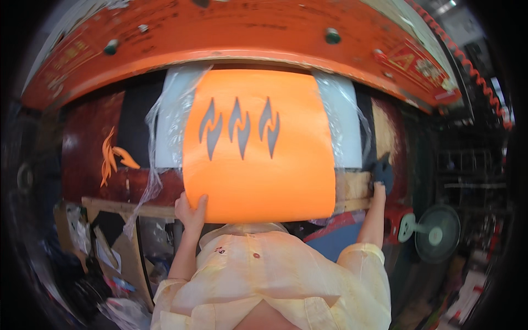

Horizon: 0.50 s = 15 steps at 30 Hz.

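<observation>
Left hand: your bare left hand sits near your body, left of centre, thumb upright and set apart from the fingers in a pinching pose, the fingers partly hidden.
Left forearm: your left forearm rises steeply, tilted slightly inward.
Right hand: your bare right hand reaches farther out, well apart from the left, its fingers mostly hidden.
Right forearm: your right forearm slants upward, slightly outward.
</observation>
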{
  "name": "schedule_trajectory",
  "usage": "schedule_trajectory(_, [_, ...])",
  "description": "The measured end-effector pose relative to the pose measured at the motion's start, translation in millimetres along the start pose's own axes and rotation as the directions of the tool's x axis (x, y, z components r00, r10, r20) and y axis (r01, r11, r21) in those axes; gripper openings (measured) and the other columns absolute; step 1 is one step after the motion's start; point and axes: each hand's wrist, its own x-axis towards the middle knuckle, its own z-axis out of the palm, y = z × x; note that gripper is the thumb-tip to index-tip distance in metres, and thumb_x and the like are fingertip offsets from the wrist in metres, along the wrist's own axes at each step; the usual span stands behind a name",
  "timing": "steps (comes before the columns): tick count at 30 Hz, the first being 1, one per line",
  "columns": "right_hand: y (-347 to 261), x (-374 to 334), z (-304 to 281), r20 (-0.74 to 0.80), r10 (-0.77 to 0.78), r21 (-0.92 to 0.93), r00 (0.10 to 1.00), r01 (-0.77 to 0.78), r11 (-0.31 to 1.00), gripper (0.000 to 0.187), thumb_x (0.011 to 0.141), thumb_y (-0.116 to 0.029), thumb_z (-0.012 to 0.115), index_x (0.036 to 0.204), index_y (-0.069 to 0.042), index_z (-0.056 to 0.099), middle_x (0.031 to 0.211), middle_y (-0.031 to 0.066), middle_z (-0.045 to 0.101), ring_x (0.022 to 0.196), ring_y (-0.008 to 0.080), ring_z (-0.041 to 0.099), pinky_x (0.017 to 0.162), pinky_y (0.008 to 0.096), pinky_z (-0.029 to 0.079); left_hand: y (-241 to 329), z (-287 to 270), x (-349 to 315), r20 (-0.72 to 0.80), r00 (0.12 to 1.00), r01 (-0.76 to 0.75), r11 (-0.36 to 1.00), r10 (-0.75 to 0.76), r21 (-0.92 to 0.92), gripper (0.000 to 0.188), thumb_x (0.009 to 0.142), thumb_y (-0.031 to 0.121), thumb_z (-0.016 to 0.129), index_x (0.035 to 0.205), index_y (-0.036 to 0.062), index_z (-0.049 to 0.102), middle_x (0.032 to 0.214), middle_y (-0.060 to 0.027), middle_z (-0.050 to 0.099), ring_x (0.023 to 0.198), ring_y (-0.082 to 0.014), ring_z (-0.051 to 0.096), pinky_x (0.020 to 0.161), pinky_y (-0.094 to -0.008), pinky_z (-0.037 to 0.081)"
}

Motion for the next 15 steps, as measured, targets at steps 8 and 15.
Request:
schedule_trajectory(8, [-152.5,-72.2,2.0,-0.067,-0.393,0.786,0.917,0.290,0.545,0.035,0.088,-0.024,0.061,0.115,-0.002,0.060,0.095,0.0061,0.062,0.084,0.0137,0.056,0.074,0.0259,0.046,-0.2,-2.9,2.8,-0.058,0.982,-0.187,0.976,0.182,-0.113,0.030,0.070,0.020,0.075,0.094,0.0068,0.065,0.080,-0.0092,0.065,0.070,-0.0297,0.058,0.067,-0.0382,0.044])
schedule_trajectory(15, [-332.6,-300.7,-47.7,0.332,-0.843,0.486,0.423,0.689,0.537,0.076,0.078,-0.059,0.054,0.132,-0.006,0.046,0.109,0.0173,0.063,0.102,0.0313,0.061,0.087,0.0384,0.046,-14.8,-2.9,3.7,-0.052,0.918,-0.396,0.904,0.393,-0.161,0.028,0.073,0.024,0.075,0.089,0.0061,0.062,0.076,-0.0113,0.063,0.065,-0.0328,0.057,0.061,-0.0407,0.043])
